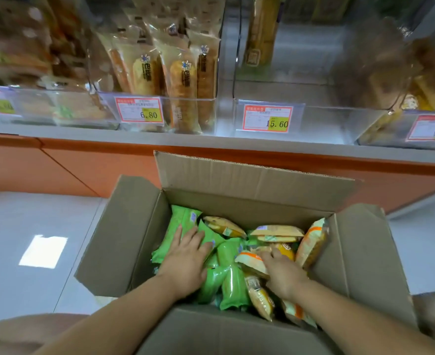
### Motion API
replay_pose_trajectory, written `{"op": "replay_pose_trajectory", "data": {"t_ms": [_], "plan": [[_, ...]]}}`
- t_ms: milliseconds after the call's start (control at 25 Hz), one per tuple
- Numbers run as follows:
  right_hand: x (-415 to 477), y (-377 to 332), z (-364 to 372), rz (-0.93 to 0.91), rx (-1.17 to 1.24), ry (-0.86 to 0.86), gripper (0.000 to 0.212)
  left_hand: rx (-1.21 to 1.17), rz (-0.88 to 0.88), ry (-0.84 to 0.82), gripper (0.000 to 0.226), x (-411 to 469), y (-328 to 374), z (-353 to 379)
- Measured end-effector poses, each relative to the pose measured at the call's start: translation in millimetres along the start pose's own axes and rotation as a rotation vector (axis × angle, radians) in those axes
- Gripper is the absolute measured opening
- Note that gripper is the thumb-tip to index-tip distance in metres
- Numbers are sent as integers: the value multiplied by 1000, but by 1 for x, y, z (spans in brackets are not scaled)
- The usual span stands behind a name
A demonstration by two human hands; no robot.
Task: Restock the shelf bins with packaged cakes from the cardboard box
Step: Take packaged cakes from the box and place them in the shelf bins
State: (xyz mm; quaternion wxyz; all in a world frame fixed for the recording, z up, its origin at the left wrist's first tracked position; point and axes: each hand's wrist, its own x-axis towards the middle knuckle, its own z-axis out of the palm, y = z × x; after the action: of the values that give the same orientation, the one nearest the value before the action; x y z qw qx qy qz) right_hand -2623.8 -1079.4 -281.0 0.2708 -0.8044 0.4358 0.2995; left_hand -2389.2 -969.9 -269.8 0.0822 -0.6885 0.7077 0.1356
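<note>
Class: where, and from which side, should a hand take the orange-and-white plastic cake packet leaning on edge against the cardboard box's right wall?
Pinch the orange-and-white plastic cake packet by its upper end, from above: it stands on edge against the cardboard box wall, probably leaving that end free.

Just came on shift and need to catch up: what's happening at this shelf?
A person has both hands in an open cardboard box of packaged cakes below the shelf bins. The left hand rests flat on green packets; the right hand curls its fingers on an orange-and-white packet. Nothing is lifted out yet.
</note>
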Motion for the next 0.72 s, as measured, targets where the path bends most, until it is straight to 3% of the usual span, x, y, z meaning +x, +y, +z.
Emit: {"op": "replay_pose_trajectory", "data": {"t_ms": [80, 160, 240, 360, 440, 520, 600, 720], "plan": [[1, 2, 0, 13, 199, 91, 65, 12, 11, 29, 72, 0, 8, 1], [0, -1, -14, 50, 599, 87, 51, -128, 0, 16, 73, 5, 19, -2], [-4, -4, -27, 46, 949, -12, 49, -617, -140, -55, 79, 14, 36, -17], [-15, -6, -29, -2, 1305, -157, 56, -1576, -460, -153, 80, 30, 58, -32], [-20, -6, -25, -41, 1459, -249, 47, -1886, -605, -170, 82, 40, 63, -25], [-24, -5, -24, -82, 1454, -299, 43, -1948, -642, -203, 78, 45, 63, -20], [-24, -3, -28, -30, 1261, -227, 42, -1885, -609, -229, 50, 46, 63, -16], [-22, 13, -33, 107, 444, 10, 42, -1751, -580, -226, 22, 41, 58, -13]]}}
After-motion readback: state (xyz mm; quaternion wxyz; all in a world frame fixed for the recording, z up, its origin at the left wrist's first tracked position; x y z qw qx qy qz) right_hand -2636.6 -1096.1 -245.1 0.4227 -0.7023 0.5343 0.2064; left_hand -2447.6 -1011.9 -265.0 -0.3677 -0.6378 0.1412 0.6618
